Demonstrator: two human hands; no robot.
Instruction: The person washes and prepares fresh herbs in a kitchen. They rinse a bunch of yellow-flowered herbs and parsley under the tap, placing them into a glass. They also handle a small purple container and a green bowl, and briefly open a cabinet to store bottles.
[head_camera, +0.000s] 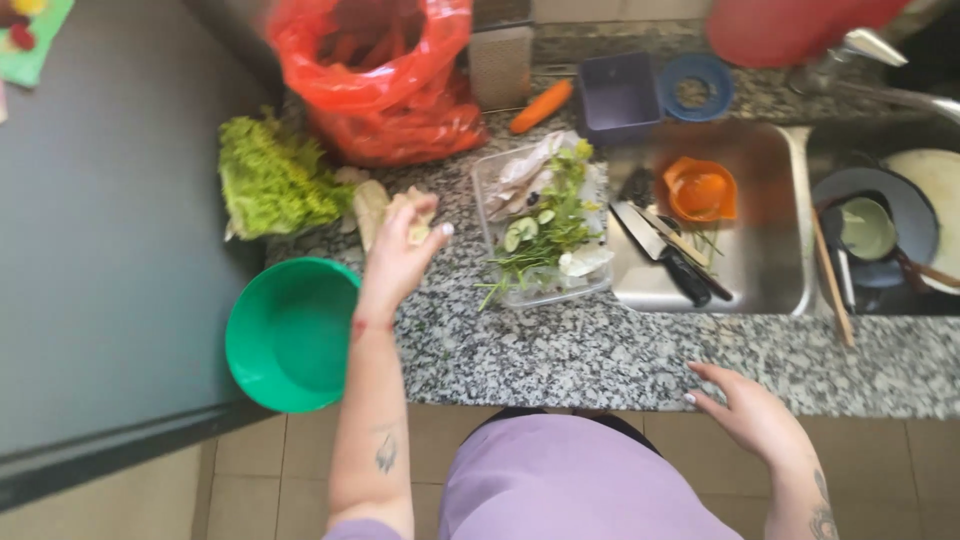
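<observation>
My left hand (398, 255) is raised over the granite counter (600, 350) and grips a pale scrap of vegetable peel (417, 222). It hovers just right of the green lettuce (272, 180) and left of a clear tray (487, 190) filled with herb stems, cucumber slices and peels. A green bowl (290, 335) overhangs the counter's left edge below that hand. My right hand (750, 410) hangs with fingers spread at the counter's front edge and holds nothing.
A red plastic bag (380, 75) and a carrot (541, 105) lie at the back. The sink (770, 270) holds two knives (665, 250) and an orange cup (700, 190). Further right is a second basin with a pan (880, 230). A purple box (620, 92) stands behind.
</observation>
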